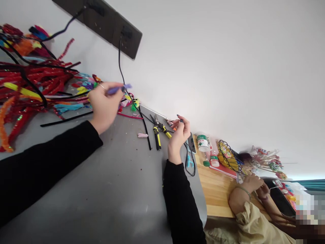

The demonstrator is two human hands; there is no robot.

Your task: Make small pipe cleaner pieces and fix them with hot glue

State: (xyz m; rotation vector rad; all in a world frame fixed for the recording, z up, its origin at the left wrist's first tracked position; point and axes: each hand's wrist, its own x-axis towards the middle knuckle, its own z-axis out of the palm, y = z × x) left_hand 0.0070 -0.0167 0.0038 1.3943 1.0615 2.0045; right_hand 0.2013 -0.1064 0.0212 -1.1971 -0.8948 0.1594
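Observation:
My left hand (105, 105) is raised over the pipe cleaners with thumb and fingers closed on a short purple pipe cleaner piece (114, 90). My right hand (179, 134) hovers beside yellow-and-black pliers (157, 138), its fingers loosely bent and apart, with nothing visible in them. A small pink folded pipe cleaner (142, 135) lies on the grey tabletop (122, 189), and a black pipe cleaner (146, 128) rests between it and the pliers. Small colourful pieces (134, 104) are partly hidden behind my left hand.
Red tinsel pipe cleaners (33, 81) pile up at the left. A dark power strip (109, 25) is on the wall, its cord running down. Blue-handled scissors (188, 147), bottles (214, 152) and a yellow basket (227, 156) sit rightward. A co-worker's hands (251, 183) are at the wooden table.

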